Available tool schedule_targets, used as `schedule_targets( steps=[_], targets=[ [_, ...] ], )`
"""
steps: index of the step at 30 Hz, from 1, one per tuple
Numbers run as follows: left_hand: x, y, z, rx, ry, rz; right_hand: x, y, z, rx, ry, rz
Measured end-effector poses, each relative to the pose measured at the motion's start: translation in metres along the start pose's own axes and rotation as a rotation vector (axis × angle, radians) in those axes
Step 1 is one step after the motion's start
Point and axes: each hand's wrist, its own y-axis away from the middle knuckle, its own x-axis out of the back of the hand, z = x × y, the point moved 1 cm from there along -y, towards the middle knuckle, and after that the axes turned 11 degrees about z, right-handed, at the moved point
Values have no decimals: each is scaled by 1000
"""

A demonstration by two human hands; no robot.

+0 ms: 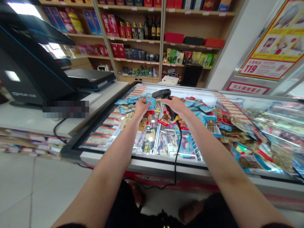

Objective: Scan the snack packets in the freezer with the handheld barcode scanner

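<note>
My right hand (176, 107) is wrapped round the grip of a black barcode scanner (161, 93) with a yellow trim and a trailing cable (179, 139). The scanner's head points left, above the glass-topped freezer. My left hand (142, 107) pinches a small light-blue snack packet (150, 100), held near the scanner head. Below and around both hands, snack packets lie on the glass: blue ones (125, 109) on the left, a red one (164, 120) under the scanner, and a large mixed pile (251, 148) to the right.
A black checkout terminal (35, 72) and a flat scale (91, 77) stand on the white counter (45, 125) at left. Shelves (135, 39) with boxes and bottles line the back. The freezer's front edge (152, 163) crosses before me, with the cable hanging over it.
</note>
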Motion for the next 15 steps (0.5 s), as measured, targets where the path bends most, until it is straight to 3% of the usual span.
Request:
schedule_targets(
  steps=[8, 15],
  targets=[
    [0, 6, 4, 112, 166, -6, 7, -4, 6, 17, -29, -14],
    [-19, 28, 28, 267, 378, -159, 52, -7, 29, -56, -40, 107]
  ],
)
